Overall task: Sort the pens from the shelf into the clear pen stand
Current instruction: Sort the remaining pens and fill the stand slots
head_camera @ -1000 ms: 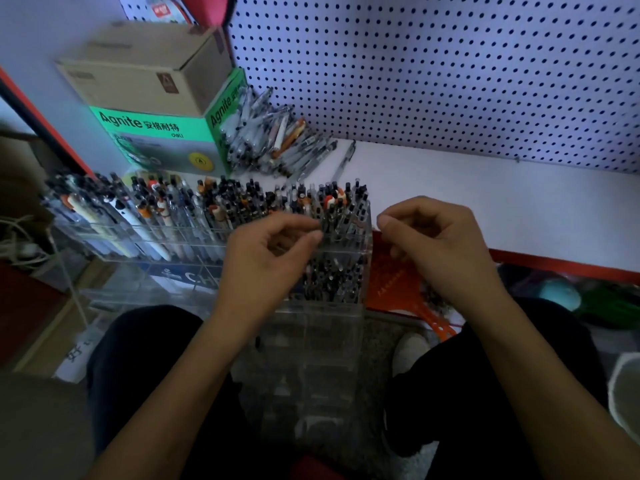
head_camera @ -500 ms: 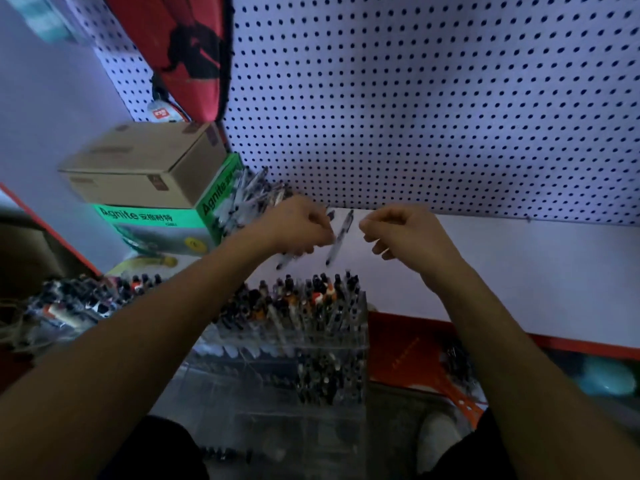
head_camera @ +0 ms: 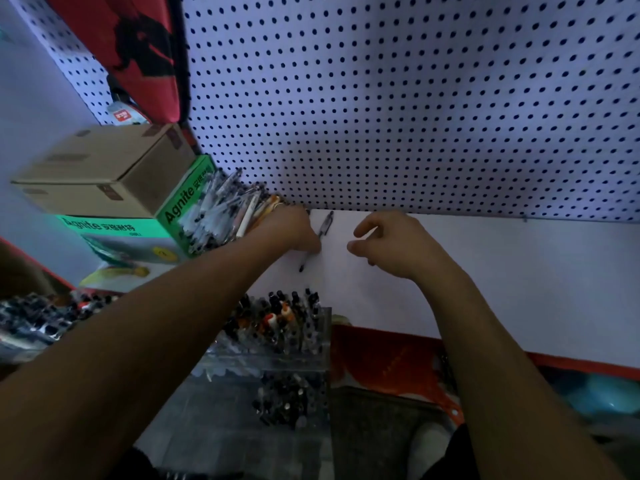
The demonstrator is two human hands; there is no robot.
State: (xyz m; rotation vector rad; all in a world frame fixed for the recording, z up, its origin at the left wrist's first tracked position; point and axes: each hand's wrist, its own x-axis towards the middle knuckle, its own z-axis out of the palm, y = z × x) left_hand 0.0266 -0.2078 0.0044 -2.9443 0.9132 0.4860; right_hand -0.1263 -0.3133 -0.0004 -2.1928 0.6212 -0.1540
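A heap of clear-barrelled pens [head_camera: 221, 213] lies on the white shelf [head_camera: 519, 289] against a green box. One single pen [head_camera: 326, 224] lies just right of the heap. My left hand [head_camera: 294, 230] is down on that pen, with its fingers curled over the middle; only the pen's top and tip show. My right hand [head_camera: 391, 244] hovers over the shelf to the right, fingers loosely curled and holding nothing. The clear pen stand [head_camera: 320, 344], packed with upright pens, stands below the shelf's front edge between my arms.
A green box [head_camera: 138, 233] with a cardboard box [head_camera: 104, 168] on top stands at the left of the shelf. A white pegboard [head_camera: 415, 98] backs the shelf, and a red bag [head_camera: 138, 46] hangs on it. More pen racks [head_camera: 34, 320] sit lower left.
Both hands left the pen stand and reached up to the shelf. My left hand has come down on the single pen beside the heap. The view tilted upward.
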